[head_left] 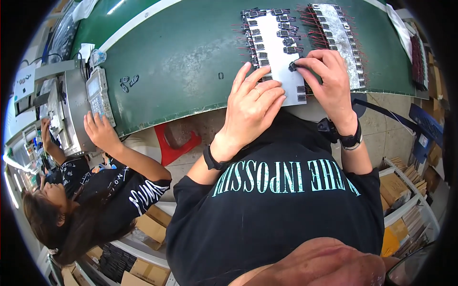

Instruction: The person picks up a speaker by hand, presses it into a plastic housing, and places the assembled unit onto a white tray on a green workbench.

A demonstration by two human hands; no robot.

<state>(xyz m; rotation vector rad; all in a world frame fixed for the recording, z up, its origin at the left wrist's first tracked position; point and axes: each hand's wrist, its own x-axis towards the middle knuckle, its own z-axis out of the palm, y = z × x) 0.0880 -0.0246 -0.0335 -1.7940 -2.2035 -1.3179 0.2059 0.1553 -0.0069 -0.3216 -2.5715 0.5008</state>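
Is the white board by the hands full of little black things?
Not full: the white board has black parts along both edges, with bare white between.

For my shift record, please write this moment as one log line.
left hand: open, fingers over white strip; right hand: pinching small black part at strip's right side; nearby: second strip with parts, green table

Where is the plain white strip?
The white strip lies on the green table, right of centre near the top of the head view, the left hand over its lower left edge, a mottled grey strip to its right.
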